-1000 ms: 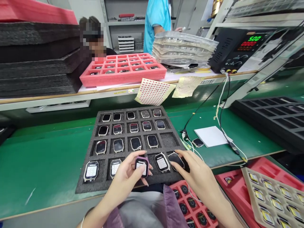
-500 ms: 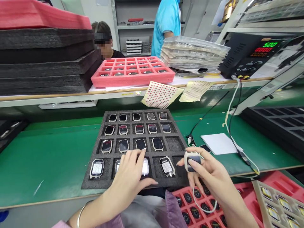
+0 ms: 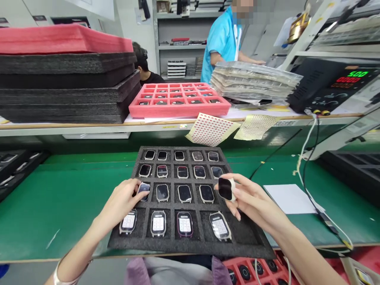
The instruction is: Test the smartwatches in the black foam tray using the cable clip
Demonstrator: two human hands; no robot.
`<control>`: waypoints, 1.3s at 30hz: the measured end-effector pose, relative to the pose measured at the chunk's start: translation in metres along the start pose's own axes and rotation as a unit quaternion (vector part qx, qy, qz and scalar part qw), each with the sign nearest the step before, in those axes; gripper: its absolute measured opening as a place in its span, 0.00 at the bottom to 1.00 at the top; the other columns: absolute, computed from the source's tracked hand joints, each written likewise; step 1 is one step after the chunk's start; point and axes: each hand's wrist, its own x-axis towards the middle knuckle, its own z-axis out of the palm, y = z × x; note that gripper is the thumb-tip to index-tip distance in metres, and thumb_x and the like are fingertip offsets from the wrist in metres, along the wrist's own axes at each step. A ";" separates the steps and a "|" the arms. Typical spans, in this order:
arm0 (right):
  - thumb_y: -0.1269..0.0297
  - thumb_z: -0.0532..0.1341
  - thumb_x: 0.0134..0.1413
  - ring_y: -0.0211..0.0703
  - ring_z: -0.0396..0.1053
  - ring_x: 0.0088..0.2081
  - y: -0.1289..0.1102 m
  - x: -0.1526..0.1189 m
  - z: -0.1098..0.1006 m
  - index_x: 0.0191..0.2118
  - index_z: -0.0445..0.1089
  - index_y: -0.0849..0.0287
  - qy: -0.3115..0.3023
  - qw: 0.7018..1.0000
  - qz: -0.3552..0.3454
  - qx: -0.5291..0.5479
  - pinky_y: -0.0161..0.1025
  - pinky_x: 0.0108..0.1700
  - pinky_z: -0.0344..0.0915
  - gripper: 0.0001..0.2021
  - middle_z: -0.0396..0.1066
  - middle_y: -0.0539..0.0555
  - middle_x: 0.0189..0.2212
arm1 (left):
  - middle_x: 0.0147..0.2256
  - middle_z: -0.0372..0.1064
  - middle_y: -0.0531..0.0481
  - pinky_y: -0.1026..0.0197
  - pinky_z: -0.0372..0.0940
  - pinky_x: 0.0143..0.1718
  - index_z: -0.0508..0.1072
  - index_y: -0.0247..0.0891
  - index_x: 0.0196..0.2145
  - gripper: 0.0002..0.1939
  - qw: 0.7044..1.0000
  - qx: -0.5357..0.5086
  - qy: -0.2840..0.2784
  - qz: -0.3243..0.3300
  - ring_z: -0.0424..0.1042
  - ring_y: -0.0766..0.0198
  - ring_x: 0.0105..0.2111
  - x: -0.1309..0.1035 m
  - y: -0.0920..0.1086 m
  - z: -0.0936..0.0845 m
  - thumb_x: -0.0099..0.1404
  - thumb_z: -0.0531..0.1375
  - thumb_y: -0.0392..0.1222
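My right hand [image 3: 255, 202] holds a smartwatch case [image 3: 225, 189] with a dark screen and pale frame between thumb and fingers, above the right side of a black foam tray [image 3: 190, 247]. At the tray's left, my left hand [image 3: 121, 204] has thumb and fingers closed on another smartwatch case [image 3: 144, 190] in the third row, partly covering it. Dark-screened watch cases without straps fill most other compartments. Along the front row several screens are lit white, among them a purple-framed watch case [image 3: 185, 224]. Below my right forearm hangs a white cable [image 3: 288, 269]; its upper end is hidden.
On the shelf ahead stand stacked black foam trays [image 3: 65, 105], a red foam tray [image 3: 178, 111], clear plastic trays [image 3: 255, 81] and a lit power supply [image 3: 329, 89]. White paper [image 3: 292, 199] lies right. A red tray [image 3: 237, 264] sits below the table edge. Two people are beyond the shelf.
My left hand has moved left from the front row to the third row's left watch. My right hand has shifted slightly up and left with its watch, now tilted. The view has shifted.
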 end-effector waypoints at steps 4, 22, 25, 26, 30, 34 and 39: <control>0.63 0.63 0.60 0.39 0.72 0.24 -0.009 0.021 0.007 0.55 0.65 0.58 -0.062 0.998 0.016 0.004 0.33 0.22 0.69 0.19 0.72 0.63 0.43 | 0.32 0.66 0.50 0.60 0.62 0.35 0.70 0.38 0.35 0.16 0.960 -0.278 -0.008 0.019 0.68 0.58 0.34 0.007 -0.002 -0.014 0.67 0.54 0.55; 0.60 0.63 0.60 0.37 0.71 0.21 0.016 0.068 0.028 0.55 0.64 0.58 -0.114 0.988 0.078 0.062 0.32 0.21 0.67 0.19 0.73 0.63 0.42 | 0.32 0.64 0.53 0.67 0.61 0.26 0.67 0.38 0.52 0.20 0.830 -0.555 -0.019 0.060 0.62 0.69 0.27 0.052 0.056 -0.008 0.61 0.60 0.37; 0.59 0.63 0.59 0.36 0.70 0.21 0.016 0.068 0.031 0.55 0.64 0.58 -0.119 0.988 0.079 0.051 0.32 0.21 0.67 0.20 0.72 0.63 0.42 | 0.35 0.67 0.52 0.66 0.62 0.30 0.67 0.39 0.52 0.20 0.867 -0.490 -0.019 0.085 0.64 0.66 0.30 0.045 0.057 -0.008 0.61 0.59 0.35; 0.59 0.63 0.59 0.36 0.70 0.22 0.016 0.068 0.031 0.55 0.64 0.58 -0.118 0.989 0.076 0.047 0.32 0.21 0.67 0.20 0.72 0.63 0.42 | 0.35 0.67 0.52 0.66 0.62 0.31 0.66 0.39 0.52 0.21 0.877 -0.472 -0.018 0.088 0.65 0.65 0.30 0.044 0.058 -0.008 0.61 0.58 0.35; 0.60 0.63 0.60 0.37 0.70 0.23 0.008 0.072 0.036 0.55 0.64 0.57 -0.094 0.993 0.059 0.036 0.33 0.21 0.67 0.20 0.72 0.62 0.42 | 0.37 0.68 0.50 0.63 0.63 0.36 0.61 0.41 0.56 0.24 0.904 -0.418 0.028 0.089 0.67 0.62 0.33 0.040 0.060 -0.007 0.62 0.58 0.37; 0.63 0.63 0.60 0.38 0.71 0.23 -0.008 0.077 0.047 0.55 0.64 0.58 -0.114 0.991 0.058 0.041 0.33 0.22 0.69 0.18 0.72 0.57 0.37 | 0.38 0.67 0.50 0.62 0.64 0.36 0.60 0.42 0.56 0.24 0.912 -0.397 0.030 0.103 0.67 0.62 0.33 0.039 0.060 -0.004 0.62 0.57 0.36; 0.63 0.64 0.58 0.40 0.73 0.24 -0.008 0.077 0.058 0.55 0.65 0.58 -0.154 0.986 0.063 0.032 0.33 0.23 0.70 0.20 0.72 0.55 0.34 | 0.38 0.68 0.49 0.63 0.63 0.31 0.59 0.41 0.56 0.25 0.908 -0.401 0.042 0.115 0.67 0.63 0.30 0.036 0.059 -0.002 0.62 0.57 0.36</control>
